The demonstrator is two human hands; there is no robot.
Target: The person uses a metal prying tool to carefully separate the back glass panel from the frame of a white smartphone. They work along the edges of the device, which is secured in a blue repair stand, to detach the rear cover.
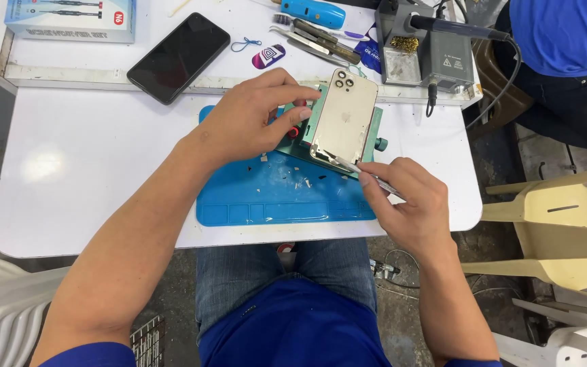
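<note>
Phone (343, 117) sits back-up in a holder (368, 139) on the mat (253, 204), mat's on the table (83, 170). Second phone (178, 57) lies behind-left on the shelf (56, 73), box (69, 19) further left. Soldering station (436, 58) behind-right, tweezers (314, 41) between them.

Light-blue flat box (69, 19) top left; dark-screened black phone (179, 58) beside it

gold phone back (344, 115): smooth, satin sheen | tweezers (368, 175): bare shiny metal | holder (307, 132): green painted metal | work mat (273, 197): blue rubbery, matt | table (90, 170): white, smooth, slightly glossy | black phone (178, 58): glossy glass | chair (565, 224): cream plastic
</note>
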